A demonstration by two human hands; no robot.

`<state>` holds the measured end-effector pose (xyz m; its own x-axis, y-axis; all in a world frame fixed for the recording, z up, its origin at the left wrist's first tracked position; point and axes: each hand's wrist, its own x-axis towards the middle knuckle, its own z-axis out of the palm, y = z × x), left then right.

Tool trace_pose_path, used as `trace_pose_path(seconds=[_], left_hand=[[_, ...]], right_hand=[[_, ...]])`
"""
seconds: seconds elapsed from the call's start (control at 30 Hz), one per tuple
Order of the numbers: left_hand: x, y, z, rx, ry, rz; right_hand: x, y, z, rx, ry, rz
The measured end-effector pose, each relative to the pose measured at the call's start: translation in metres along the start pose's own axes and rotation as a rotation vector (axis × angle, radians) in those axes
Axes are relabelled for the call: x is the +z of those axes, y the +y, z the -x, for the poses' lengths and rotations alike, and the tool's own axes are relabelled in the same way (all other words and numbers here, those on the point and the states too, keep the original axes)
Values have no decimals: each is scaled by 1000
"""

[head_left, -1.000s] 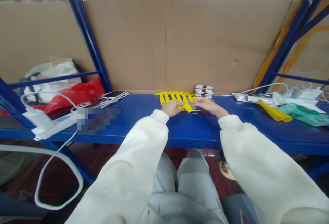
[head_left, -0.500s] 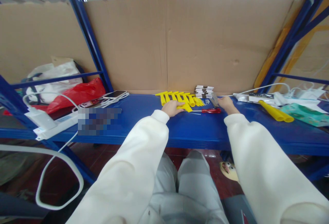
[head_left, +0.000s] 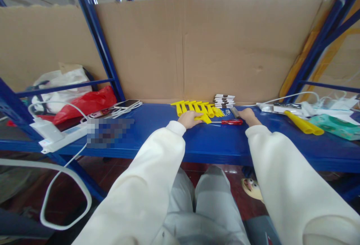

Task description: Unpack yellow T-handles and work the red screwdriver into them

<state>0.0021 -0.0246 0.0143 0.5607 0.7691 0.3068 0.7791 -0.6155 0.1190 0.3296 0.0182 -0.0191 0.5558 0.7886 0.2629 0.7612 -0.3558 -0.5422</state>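
My left hand (head_left: 189, 119) is closed around a yellow plastic T-shaped handle (head_left: 204, 118), whose wide end sticks out to the right. Pinched at the fingers of my right hand (head_left: 249, 116) is a flat grey metal piece (head_left: 235, 113); the fingertips are partly hidden. Between the hands lies a screwdriver (head_left: 231, 122) with a red handle, its shaft pointing left. Behind my left hand, several similar yellow handles (head_left: 194, 106) stand in a row. Some smaller yellow pieces (head_left: 218, 112) and tiny metal parts (head_left: 226, 112) lie right of them.
White packets with dark bands (head_left: 224, 101) are stacked against the cardboard wall (head_left: 225, 50). Two yellow tubes (head_left: 305, 124) and a green packet (head_left: 334, 125) lie at right. A power strip (head_left: 64, 138), cables and a phone (head_left: 128, 104) occupy the left of the blue shelf (head_left: 157, 125).
The grey metal piece in my right hand has turned and now looks shorter and tilted. My left hand keeps its hold on the yellow handle. The whole view has shifted slightly.
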Motion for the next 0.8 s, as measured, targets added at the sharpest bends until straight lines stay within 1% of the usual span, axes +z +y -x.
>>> trace_pose_path(seconds=[0.07, 0.1, 0.2, 0.3, 0.5, 0.6, 0.67, 0.73, 0.8], left_hand=[[0, 0, 0, 3, -2, 6], [0, 0, 0, 3, -4, 8], [-1, 1, 0, -1, -5, 9], [0, 1, 0, -2, -7, 9], [0, 0, -1, -7, -5, 11], [0, 0, -1, -5, -6, 13], [-1, 1, 0, -7, -4, 15], [-1, 2, 0, -11, 1, 20], [-1, 3, 0, -17, 2, 23]], right_hand=[[-5, -7, 7, 120, -49, 24], [-8, -10, 10, 151, -62, 30], [-13, -16, 17, 155, -67, 34], [-13, -17, 19, 141, -72, 27], [-9, -14, 16, 117, -17, 55], [-11, -17, 18, 55, -5, 87], [-14, -23, 23, -17, -2, 103], [-15, -31, 29, -117, 24, 104], [-14, -41, 36, -253, 58, 95]])
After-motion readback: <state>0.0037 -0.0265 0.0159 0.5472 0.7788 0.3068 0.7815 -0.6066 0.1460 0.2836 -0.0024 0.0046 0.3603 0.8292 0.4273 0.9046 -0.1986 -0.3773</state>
